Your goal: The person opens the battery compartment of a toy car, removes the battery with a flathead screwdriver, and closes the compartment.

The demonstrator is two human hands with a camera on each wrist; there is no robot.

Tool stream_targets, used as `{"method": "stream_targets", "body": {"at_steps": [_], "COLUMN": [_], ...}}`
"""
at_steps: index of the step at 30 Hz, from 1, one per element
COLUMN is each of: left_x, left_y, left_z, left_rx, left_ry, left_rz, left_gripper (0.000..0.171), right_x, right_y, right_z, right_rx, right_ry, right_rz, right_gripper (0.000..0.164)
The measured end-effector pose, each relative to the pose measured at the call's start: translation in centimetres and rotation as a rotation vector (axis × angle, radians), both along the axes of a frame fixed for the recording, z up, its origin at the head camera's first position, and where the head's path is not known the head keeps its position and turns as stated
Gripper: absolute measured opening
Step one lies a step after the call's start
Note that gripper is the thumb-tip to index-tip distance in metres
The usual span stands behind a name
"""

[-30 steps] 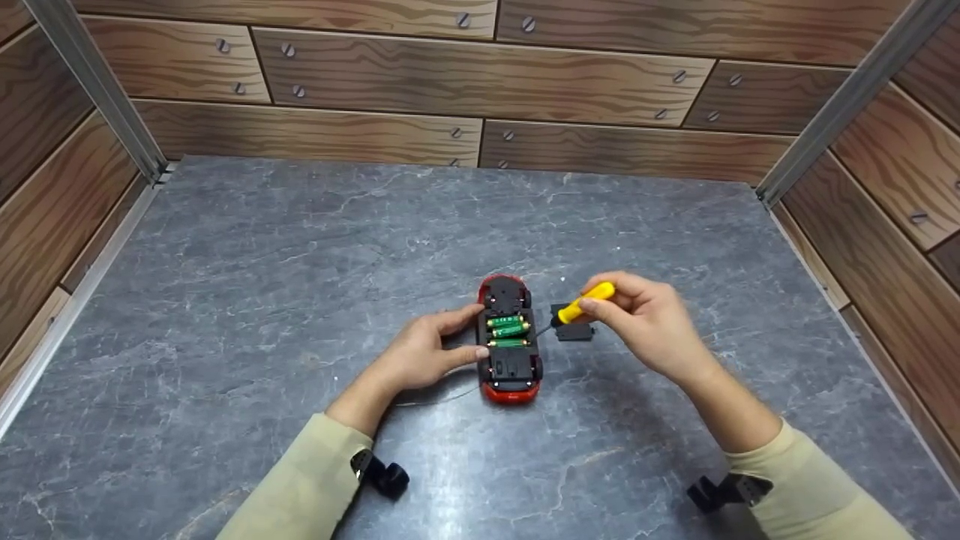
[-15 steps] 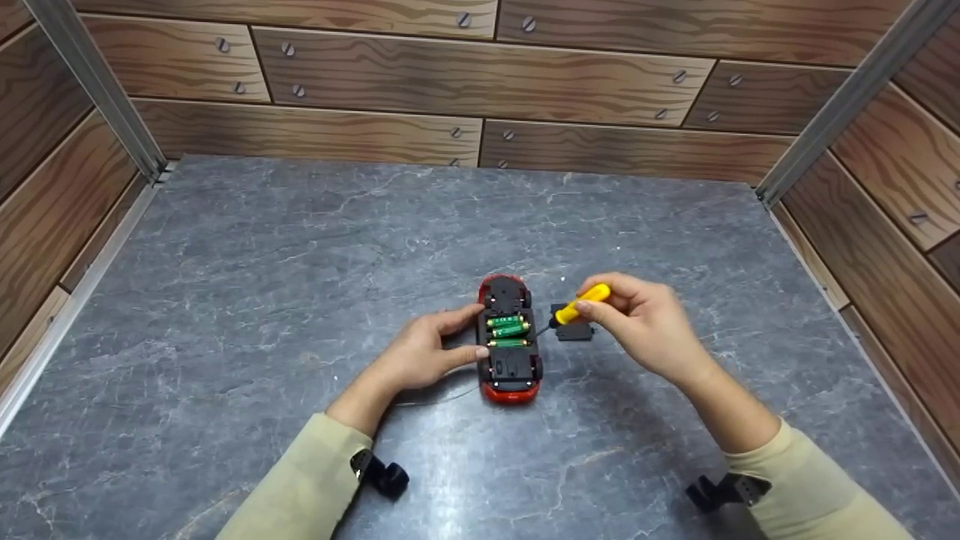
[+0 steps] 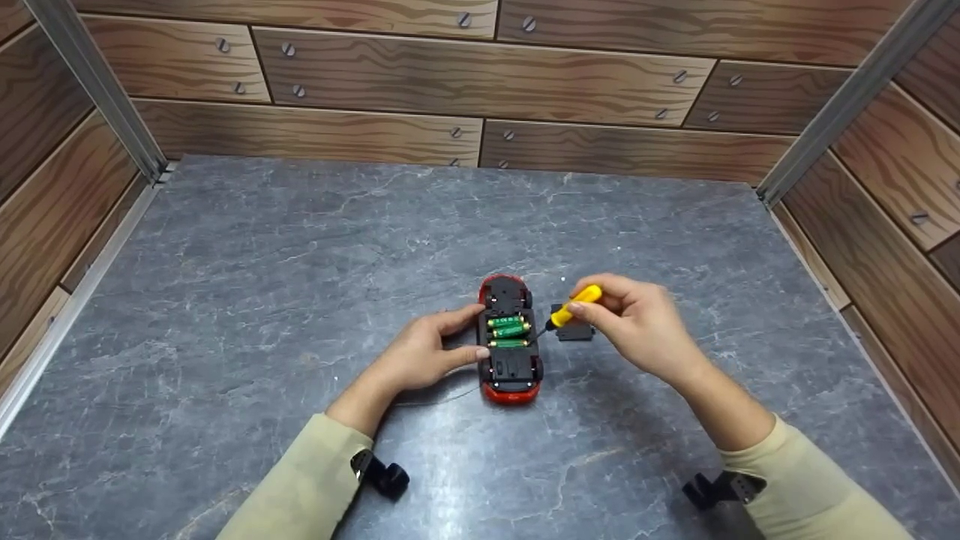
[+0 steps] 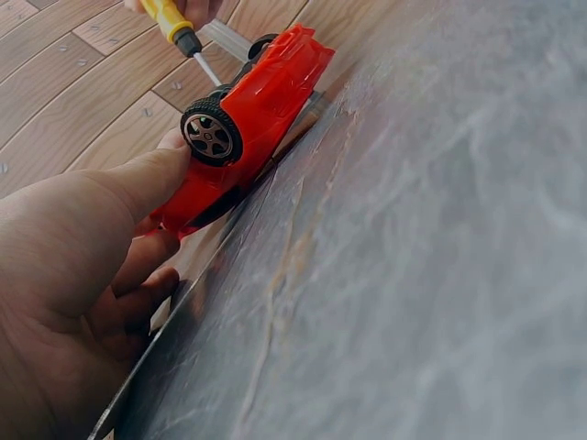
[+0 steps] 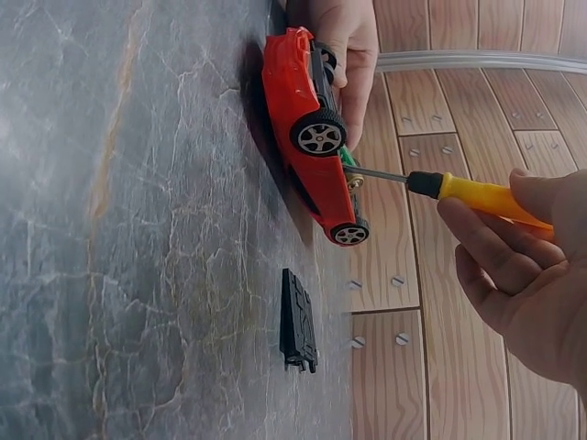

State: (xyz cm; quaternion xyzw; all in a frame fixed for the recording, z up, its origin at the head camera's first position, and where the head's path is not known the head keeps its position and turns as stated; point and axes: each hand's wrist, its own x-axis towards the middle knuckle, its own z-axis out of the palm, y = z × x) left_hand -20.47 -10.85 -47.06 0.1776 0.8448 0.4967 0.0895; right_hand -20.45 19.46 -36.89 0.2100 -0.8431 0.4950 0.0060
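A red toy car (image 3: 513,395) lies upside down on the tabletop, its black underside facing up. Three green batteries (image 3: 510,343) show in its uncovered battery bay; one of the upper two sits tilted. My left hand (image 3: 427,351) holds the car by its left side, with the thumb (image 4: 151,179) near a wheel in the left wrist view. My right hand (image 3: 649,322) pinches a yellow-handled screwdriver (image 3: 576,306) between thumb and fingers. The screwdriver's metal shaft (image 5: 381,174) slants down to the bay's right edge, by a battery end; its exact tip is hidden.
A black battery cover (image 3: 575,331) lies on the grey marbled tabletop (image 3: 337,247), right of the car and partly under the screwdriver. A thin wire-like line (image 3: 442,400) runs left from the car. Wood-patterned walls (image 3: 480,79) enclose the back and sides.
My right hand and the screwdriver handle have shifted slightly left, toward the car. The lower part of the tilted battery pair has shifted slightly. My left hand and the car have stayed in place.
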Motion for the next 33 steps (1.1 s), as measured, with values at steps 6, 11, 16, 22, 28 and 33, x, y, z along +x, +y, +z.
{"method": "stream_targets", "body": {"at_steps": [6, 11, 16, 22, 28, 33], "left_x": [0.1, 0.1, 0.1, 0.1, 0.1, 0.0], "left_y": [0.0, 0.1, 0.1, 0.2, 0.1, 0.1], "left_z": [0.1, 0.2, 0.2, 0.2, 0.2, 0.1], "left_rx": [-0.007, -0.005, -0.004, -0.007, -0.014, -0.006], "left_ry": [-0.002, -0.002, 0.012, 0.027, 0.016, 0.011], "left_rz": [0.006, 0.003, 0.001, -0.007, -0.001, -0.005], "left_gripper": [0.075, 0.076, 0.074, 0.072, 0.073, 0.072], "right_x": [0.0, 0.1, 0.2, 0.3, 0.3, 0.2], "right_y": [-0.4, -0.9, -1.4, -1.5, -1.3, -1.0], "right_z": [0.0, 0.0, 0.1, 0.0, -0.2, -0.6], "right_rx": [-0.008, -0.02, -0.049, -0.048, -0.058, -0.093], "right_ry": [-0.013, -0.035, -0.066, -0.074, -0.078, -0.093], "right_rz": [0.003, 0.004, 0.007, -0.008, -0.015, -0.004], "right_gripper": [0.01, 0.009, 0.011, 0.011, 0.012, 0.015]}}
